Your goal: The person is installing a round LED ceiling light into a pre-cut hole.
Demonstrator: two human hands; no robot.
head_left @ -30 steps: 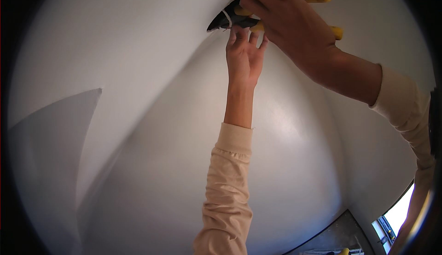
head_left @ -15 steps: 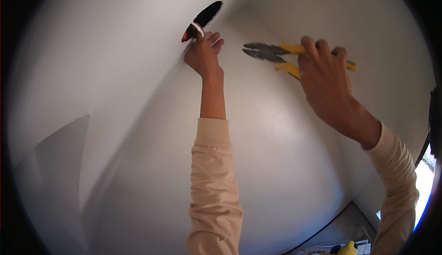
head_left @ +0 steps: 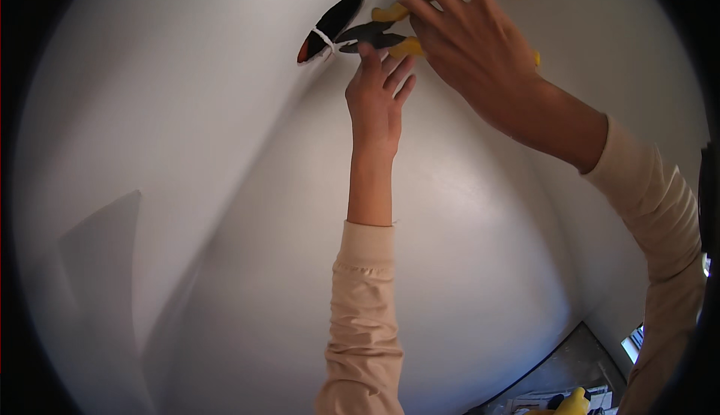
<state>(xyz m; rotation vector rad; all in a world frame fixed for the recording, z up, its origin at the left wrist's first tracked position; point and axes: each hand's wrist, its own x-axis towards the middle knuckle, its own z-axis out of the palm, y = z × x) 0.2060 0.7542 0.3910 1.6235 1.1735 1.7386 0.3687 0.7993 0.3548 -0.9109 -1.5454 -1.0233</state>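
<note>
A dark oval hole [head_left: 337,14] opens in the white ceiling, with an orange-red edge at its lower end. A short white cable [head_left: 322,37] crosses the hole and sticks out at its rim. My right hand [head_left: 480,51] grips combination pliers [head_left: 382,32] with yellow handles; their dark jaws are parted and point at the cable. I cannot tell whether the jaws touch it. Just below the jaws is my left hand [head_left: 375,104], its fingers raised and apart. Its index fingertip overlaps the lower jaw; contact there is unclear.
White walls [head_left: 420,280] meet the sloping ceiling [head_left: 187,62] around the hole. Far below at the lower right, a dark-edged surface [head_left: 551,374] bears papers and a yellow object [head_left: 574,401]. A bright window [head_left: 634,342] shows beside my right sleeve.
My right hand has brought the pliers up and left to the cable. My left hand has let go of the cable and moved right and slightly down, under the jaws.
</note>
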